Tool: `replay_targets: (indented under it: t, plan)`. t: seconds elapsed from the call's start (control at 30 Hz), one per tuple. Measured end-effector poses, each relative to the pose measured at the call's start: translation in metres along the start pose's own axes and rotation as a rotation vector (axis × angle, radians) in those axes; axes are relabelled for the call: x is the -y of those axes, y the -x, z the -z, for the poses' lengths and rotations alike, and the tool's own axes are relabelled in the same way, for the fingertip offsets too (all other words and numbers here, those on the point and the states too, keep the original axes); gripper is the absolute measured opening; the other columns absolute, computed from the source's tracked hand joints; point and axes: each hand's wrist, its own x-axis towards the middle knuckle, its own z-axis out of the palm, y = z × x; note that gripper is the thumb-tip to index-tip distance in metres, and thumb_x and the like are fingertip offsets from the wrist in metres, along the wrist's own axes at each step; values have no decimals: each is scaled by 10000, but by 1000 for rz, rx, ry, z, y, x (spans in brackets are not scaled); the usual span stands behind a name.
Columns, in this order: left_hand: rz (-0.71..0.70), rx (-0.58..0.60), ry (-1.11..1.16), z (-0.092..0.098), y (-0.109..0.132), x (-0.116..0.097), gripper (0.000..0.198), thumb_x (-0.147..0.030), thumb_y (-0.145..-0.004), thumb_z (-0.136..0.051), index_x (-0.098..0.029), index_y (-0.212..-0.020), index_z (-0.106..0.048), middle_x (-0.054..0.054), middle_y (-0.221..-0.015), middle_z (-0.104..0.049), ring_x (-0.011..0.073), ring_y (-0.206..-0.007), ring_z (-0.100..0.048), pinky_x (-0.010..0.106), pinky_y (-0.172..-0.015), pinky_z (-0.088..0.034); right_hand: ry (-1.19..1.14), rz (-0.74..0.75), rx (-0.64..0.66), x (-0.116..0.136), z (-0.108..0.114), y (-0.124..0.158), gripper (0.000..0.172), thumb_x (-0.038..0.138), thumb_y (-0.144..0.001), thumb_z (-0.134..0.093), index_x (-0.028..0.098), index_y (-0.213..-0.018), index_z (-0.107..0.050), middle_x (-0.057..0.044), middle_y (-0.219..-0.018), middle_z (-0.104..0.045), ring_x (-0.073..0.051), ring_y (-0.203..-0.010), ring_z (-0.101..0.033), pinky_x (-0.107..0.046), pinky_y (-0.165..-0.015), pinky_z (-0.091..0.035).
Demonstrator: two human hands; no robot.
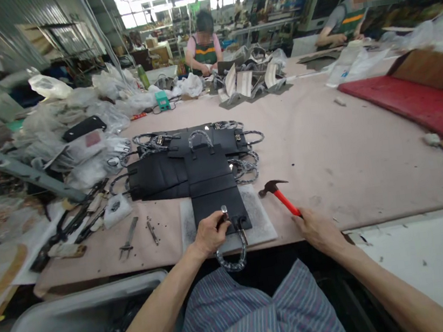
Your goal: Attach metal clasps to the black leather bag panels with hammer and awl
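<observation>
- On my feed the left hand point(210, 234) sits on the near end of a black leather bag panel point(219, 207), and its fingers point(218, 222) are closed around a small metal stud point(224, 210) that stands up from the panel.
- The right hand point(320, 231) lies to the right of the panel, its fingers reaching toward the end of a red-handled claw hammer point(281, 196). I can't tell whether they are gripping the handle.
- The left hand is the nearer of the two; the right is well apart, with the hammer head between it and the panel.
- The panel lies flat on a pale stone slab point(263, 220), on a pinkish work table point(328, 173). Its long axis runs straight away from me, leaning slightly left at the far end, where it meets a pile of other black panels point(157, 177).
- Its near end points at me, and a braided handle point(232, 262) droops from it past the table edge.
- Left of the slab I can make out pliers point(128, 235) and a slim steel tool point(152, 232).
- Two co-workers point(203, 46) sit farther along, beyond a red mat point(413, 108).
</observation>
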Motion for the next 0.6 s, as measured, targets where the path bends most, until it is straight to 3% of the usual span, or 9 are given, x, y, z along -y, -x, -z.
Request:
replay_targets:
  t: [0.07, 0.13, 0.23, 0.3, 0.4, 0.5, 0.6]
  plan:
    - [6, 14, -19, 2, -1, -3, 134, -287, -909, -657, -195, -1005, -670, 37, -879, -727, 182, -777, -684, 290, -756, -526, 8, 176, -165, 22, -5, -2, 390, 348, -997, -436, 133, -1292, -575, -217, -1261, -642, -341, -1105, -634, -472, -906, -499]
    - [2, 18, -24, 4, -1, -4, 197, -322, -909, -671, -198, -1062, -676, 49, -929, -741, 198, -826, -701, 304, -788, -542, -41, 399, -269, 54, -10, -5, 446, 331, -984, -485, 141, -1385, -533, -208, -1422, -565, -353, -1282, -550, -509, -1036, -463]
    - [-6, -5, -6, 4, 0, -1, 217, -295, -923, -646, -204, -1117, -682, 68, -1023, -756, 215, -913, -718, 329, -858, -556, -142, 606, -216, 102, -25, -13, 466, 309, -966, -535, 157, -1407, -536, -170, -1464, -551, -320, -1355, -504, -499, -1115, -423]
    - [-2, -14, 13, 1, 1, 2, 172, -266, -921, -629, -212, -1068, -700, 65, -1006, -760, 216, -915, -719, 336, -867, -560, -164, 646, -171, 121, -39, -18, 457, 297, -953, -554, 151, -1386, -566, -168, -1461, -559, -321, -1368, -491, -513, -1127, -402]
    - [74, -45, 126, -4, -1, 4, 115, -265, -876, -665, -217, -964, -720, 61, -948, -768, 219, -898, -727, 344, -864, -571, -161, 633, -140, 128, -57, -23, 458, 275, -924, -582, 156, -1366, -599, -158, -1467, -561, -336, -1389, -464, -543, -1146, -363]
    - [333, -265, 460, -4, -12, 6, 225, -408, -857, -698, -195, -928, -681, 65, -877, -764, 215, -813, -745, 358, -792, -604, -160, 615, -128, 124, -63, -24, 480, 245, -905, -584, 169, -1379, -602, -144, -1491, -545, -334, -1403, -443, -551, -1164, -337]
    - [513, -501, 738, 12, -26, 10, 394, -536, -815, -717, -177, -944, -617, 60, -858, -753, 206, -745, -752, 358, -727, -620, -159, 614, -119, 121, -62, -24, 482, 245, -905, -581, 166, -1380, -606, -135, -1500, -539, -331, -1402, -439, -544, -1174, -329]
